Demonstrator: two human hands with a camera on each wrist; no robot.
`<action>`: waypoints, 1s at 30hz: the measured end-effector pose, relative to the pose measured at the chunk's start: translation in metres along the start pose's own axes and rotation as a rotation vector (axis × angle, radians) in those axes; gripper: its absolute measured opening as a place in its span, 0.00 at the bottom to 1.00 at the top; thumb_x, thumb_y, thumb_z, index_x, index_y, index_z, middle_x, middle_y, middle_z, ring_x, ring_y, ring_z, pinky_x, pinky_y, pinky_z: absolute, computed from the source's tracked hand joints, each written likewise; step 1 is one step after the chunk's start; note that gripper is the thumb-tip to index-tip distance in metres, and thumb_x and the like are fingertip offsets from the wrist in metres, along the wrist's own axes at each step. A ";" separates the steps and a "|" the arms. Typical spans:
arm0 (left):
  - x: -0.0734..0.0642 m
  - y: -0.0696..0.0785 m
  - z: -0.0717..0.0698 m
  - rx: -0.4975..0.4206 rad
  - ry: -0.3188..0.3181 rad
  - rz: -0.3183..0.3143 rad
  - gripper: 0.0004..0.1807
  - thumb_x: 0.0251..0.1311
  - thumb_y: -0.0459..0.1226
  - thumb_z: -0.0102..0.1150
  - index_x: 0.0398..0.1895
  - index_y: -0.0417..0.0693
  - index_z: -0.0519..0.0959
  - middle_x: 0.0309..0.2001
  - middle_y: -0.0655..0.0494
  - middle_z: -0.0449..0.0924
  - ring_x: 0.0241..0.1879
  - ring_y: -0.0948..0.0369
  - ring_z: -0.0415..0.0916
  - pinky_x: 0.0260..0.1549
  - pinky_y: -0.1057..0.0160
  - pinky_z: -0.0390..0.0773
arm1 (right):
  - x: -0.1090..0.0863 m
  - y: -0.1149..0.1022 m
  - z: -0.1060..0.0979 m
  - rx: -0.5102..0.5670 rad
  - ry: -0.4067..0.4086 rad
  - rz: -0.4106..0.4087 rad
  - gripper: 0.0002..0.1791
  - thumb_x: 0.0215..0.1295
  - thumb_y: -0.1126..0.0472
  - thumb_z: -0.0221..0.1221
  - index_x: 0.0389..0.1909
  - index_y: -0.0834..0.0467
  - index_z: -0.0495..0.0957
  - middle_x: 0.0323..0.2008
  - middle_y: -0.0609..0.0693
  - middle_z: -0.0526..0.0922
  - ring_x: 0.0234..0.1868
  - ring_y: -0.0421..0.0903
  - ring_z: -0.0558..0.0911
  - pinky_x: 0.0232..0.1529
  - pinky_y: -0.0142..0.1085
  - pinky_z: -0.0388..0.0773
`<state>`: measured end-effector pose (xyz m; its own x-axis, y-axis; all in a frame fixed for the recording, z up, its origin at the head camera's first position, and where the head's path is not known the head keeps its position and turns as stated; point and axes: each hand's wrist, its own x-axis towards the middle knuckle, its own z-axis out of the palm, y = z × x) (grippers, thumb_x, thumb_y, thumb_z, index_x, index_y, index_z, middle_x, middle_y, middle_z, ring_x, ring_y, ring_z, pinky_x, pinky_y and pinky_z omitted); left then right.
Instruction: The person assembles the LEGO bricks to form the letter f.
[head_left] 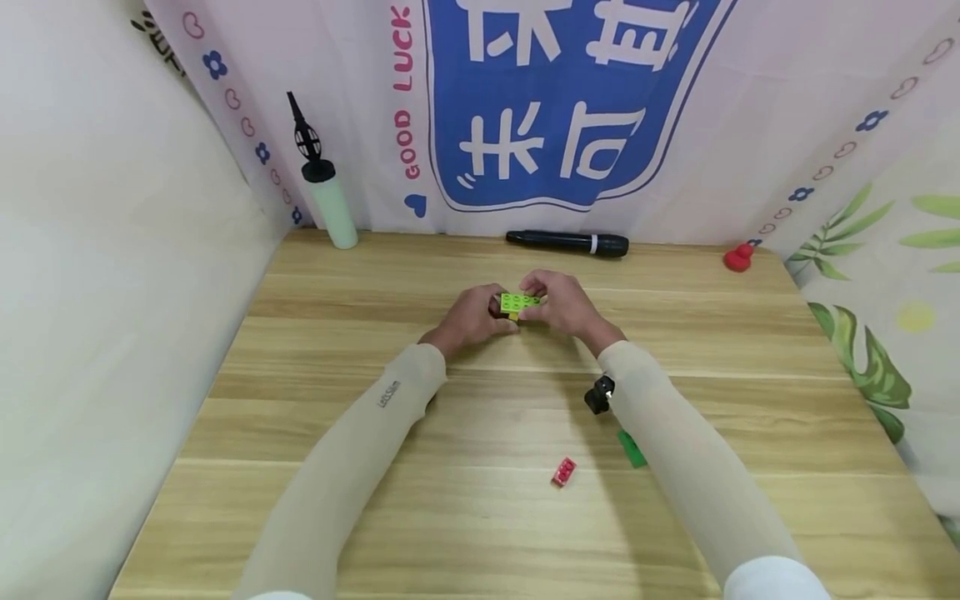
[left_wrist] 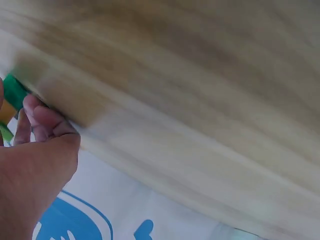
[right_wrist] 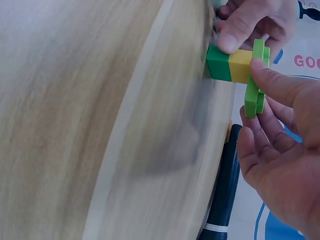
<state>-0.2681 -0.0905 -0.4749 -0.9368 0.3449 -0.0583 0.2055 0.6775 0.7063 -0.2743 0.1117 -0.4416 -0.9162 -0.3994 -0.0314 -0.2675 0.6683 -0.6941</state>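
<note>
Over the far middle of the table, my left hand (head_left: 472,315) grips a small stack: a dark green toy brick (right_wrist: 219,64) joined to a yellow brick (right_wrist: 240,66). A flat lime-green brick (head_left: 513,302) with studs lies across the yellow one. My right hand (head_left: 566,305) pinches that lime-green brick, its thumb on the studded side in the right wrist view. In the left wrist view my left hand (left_wrist: 40,160) shows at the left edge, with only part of the dark green brick (left_wrist: 15,92) visible beside it.
Nearer on the table lie a red brick (head_left: 563,472) and a green brick (head_left: 632,449), the latter partly under the right sleeve. Along the back stand a pale green hand pump (head_left: 334,208), a black microphone (head_left: 562,242) and a red knob-like object (head_left: 738,258).
</note>
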 end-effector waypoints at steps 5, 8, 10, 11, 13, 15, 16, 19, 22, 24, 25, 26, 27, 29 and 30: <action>-0.004 -0.003 -0.010 -0.043 0.069 0.093 0.24 0.64 0.34 0.77 0.60 0.43 0.80 0.48 0.45 0.86 0.46 0.54 0.84 0.51 0.56 0.84 | 0.001 -0.002 -0.001 -0.003 0.009 -0.002 0.22 0.62 0.67 0.76 0.54 0.64 0.80 0.52 0.59 0.86 0.56 0.56 0.84 0.64 0.48 0.81; -0.006 -0.003 -0.013 -0.067 0.072 0.143 0.20 0.65 0.33 0.75 0.58 0.43 0.82 0.51 0.46 0.86 0.46 0.53 0.85 0.50 0.57 0.85 | 0.002 -0.002 -0.001 -0.016 0.012 0.000 0.20 0.62 0.67 0.76 0.52 0.63 0.80 0.51 0.59 0.86 0.55 0.55 0.84 0.63 0.48 0.81; -0.006 -0.003 -0.014 -0.077 0.061 0.156 0.18 0.66 0.33 0.74 0.57 0.43 0.83 0.52 0.47 0.86 0.46 0.54 0.85 0.50 0.57 0.86 | 0.002 -0.003 -0.001 -0.019 0.011 0.006 0.19 0.62 0.66 0.76 0.50 0.62 0.80 0.51 0.59 0.86 0.55 0.55 0.84 0.63 0.48 0.81; -0.006 -0.003 -0.015 -0.075 0.055 0.159 0.17 0.66 0.33 0.74 0.57 0.44 0.84 0.53 0.47 0.87 0.46 0.54 0.85 0.50 0.57 0.86 | 0.002 -0.003 -0.001 -0.019 0.010 0.009 0.19 0.62 0.66 0.77 0.50 0.62 0.80 0.51 0.59 0.86 0.55 0.55 0.84 0.63 0.48 0.81; -0.006 -0.003 -0.015 -0.068 0.043 0.155 0.17 0.67 0.33 0.73 0.58 0.44 0.85 0.53 0.48 0.88 0.46 0.54 0.85 0.50 0.58 0.86 | 0.002 -0.003 0.000 -0.016 0.008 0.014 0.19 0.62 0.66 0.77 0.50 0.61 0.80 0.51 0.58 0.86 0.55 0.55 0.84 0.63 0.49 0.81; -0.006 -0.003 -0.015 -0.070 0.035 0.142 0.17 0.67 0.33 0.73 0.58 0.44 0.86 0.53 0.48 0.89 0.46 0.54 0.85 0.50 0.58 0.85 | 0.002 -0.003 0.000 -0.012 0.005 0.017 0.19 0.62 0.66 0.77 0.50 0.61 0.80 0.51 0.58 0.86 0.56 0.55 0.84 0.64 0.49 0.81; -0.006 -0.002 -0.015 -0.070 0.031 0.135 0.17 0.67 0.34 0.74 0.58 0.44 0.86 0.53 0.48 0.89 0.46 0.55 0.85 0.50 0.58 0.85 | 0.002 -0.003 0.000 -0.010 0.005 0.018 0.19 0.62 0.66 0.77 0.50 0.61 0.80 0.51 0.58 0.87 0.56 0.55 0.84 0.64 0.49 0.81; -0.006 -0.002 -0.017 -0.077 0.028 0.120 0.17 0.66 0.33 0.74 0.58 0.44 0.87 0.51 0.48 0.90 0.44 0.56 0.84 0.47 0.60 0.85 | 0.001 -0.004 0.001 -0.012 0.001 0.015 0.18 0.63 0.65 0.76 0.50 0.60 0.81 0.52 0.57 0.87 0.57 0.55 0.84 0.64 0.49 0.81; -0.005 -0.002 -0.018 -0.077 0.021 0.115 0.17 0.66 0.33 0.75 0.57 0.44 0.88 0.49 0.49 0.90 0.42 0.57 0.83 0.44 0.63 0.83 | 0.000 -0.006 0.000 -0.023 -0.011 0.004 0.18 0.64 0.65 0.76 0.51 0.60 0.81 0.53 0.57 0.87 0.58 0.55 0.84 0.65 0.50 0.80; -0.004 -0.003 -0.019 -0.074 0.011 0.115 0.17 0.65 0.33 0.75 0.57 0.44 0.88 0.48 0.49 0.90 0.40 0.58 0.82 0.43 0.65 0.82 | -0.001 -0.007 -0.001 -0.034 -0.015 -0.005 0.17 0.64 0.65 0.76 0.51 0.60 0.82 0.54 0.57 0.87 0.59 0.56 0.84 0.66 0.51 0.80; -0.004 -0.004 -0.020 -0.072 0.005 0.114 0.17 0.65 0.33 0.75 0.56 0.44 0.88 0.47 0.49 0.90 0.40 0.58 0.82 0.42 0.65 0.82 | -0.002 -0.008 -0.002 -0.037 -0.015 -0.007 0.18 0.64 0.65 0.75 0.52 0.61 0.82 0.55 0.58 0.87 0.60 0.56 0.83 0.67 0.52 0.79; -0.003 -0.004 -0.020 -0.071 -0.001 0.115 0.17 0.65 0.33 0.75 0.56 0.44 0.88 0.47 0.49 0.90 0.39 0.59 0.81 0.41 0.66 0.81 | -0.004 -0.007 -0.004 -0.040 -0.013 -0.009 0.18 0.65 0.64 0.75 0.53 0.61 0.82 0.55 0.58 0.86 0.61 0.57 0.83 0.67 0.52 0.79; -0.003 -0.003 -0.021 -0.070 -0.005 0.115 0.17 0.65 0.34 0.75 0.57 0.44 0.88 0.46 0.49 0.90 0.39 0.59 0.81 0.41 0.66 0.81 | -0.006 -0.007 -0.006 -0.043 -0.011 -0.017 0.18 0.66 0.64 0.74 0.54 0.62 0.83 0.56 0.58 0.86 0.62 0.57 0.82 0.67 0.53 0.79; -0.003 -0.003 -0.021 -0.066 -0.014 0.108 0.18 0.65 0.34 0.75 0.57 0.44 0.88 0.46 0.48 0.90 0.38 0.59 0.80 0.40 0.67 0.80 | -0.012 -0.007 -0.013 -0.052 0.000 -0.025 0.18 0.69 0.63 0.72 0.55 0.63 0.82 0.58 0.60 0.85 0.63 0.58 0.81 0.67 0.54 0.79; -0.004 -0.002 -0.022 -0.062 -0.018 0.103 0.18 0.65 0.34 0.75 0.58 0.44 0.88 0.46 0.48 0.90 0.39 0.59 0.80 0.40 0.67 0.80 | -0.016 -0.008 -0.018 -0.051 0.004 -0.026 0.18 0.70 0.62 0.71 0.56 0.63 0.82 0.58 0.60 0.85 0.63 0.58 0.81 0.67 0.55 0.79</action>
<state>-0.2710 -0.1073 -0.4606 -0.9062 0.4229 0.0045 0.2820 0.5962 0.7517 -0.2632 0.1241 -0.4226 -0.9101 -0.4142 -0.0106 -0.3057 0.6888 -0.6574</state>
